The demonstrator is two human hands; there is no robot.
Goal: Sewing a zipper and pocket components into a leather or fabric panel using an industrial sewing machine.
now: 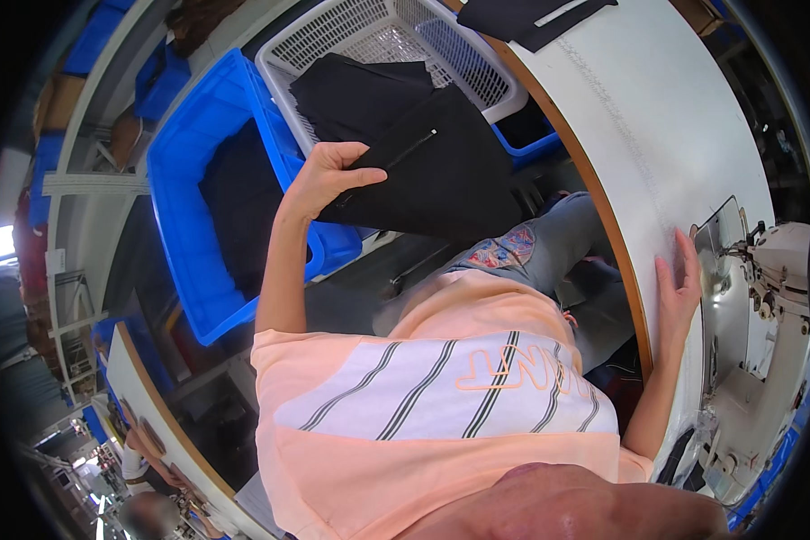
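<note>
Pinched between the thumb and fingers of my left hand (331,178) is a black fabric piece (441,184) with a narrow dark slit or zipper line and a small white tip. It hangs in front of a white plastic basket (283,76), partly covering more black fabric (360,90) inside. My right hand (680,283) lies open on the white table (639,117), its fingers apart, beside the metal plate of a sewing machine (783,270). Nothing shows in that hand.
To the left of the basket stands a blue plastic crate (182,207) with dark contents. Another black fabric piece (540,20) lies at the table's far end. The table's wooden edge (594,171) runs along my right side. Another person (139,463) is at the lower left.
</note>
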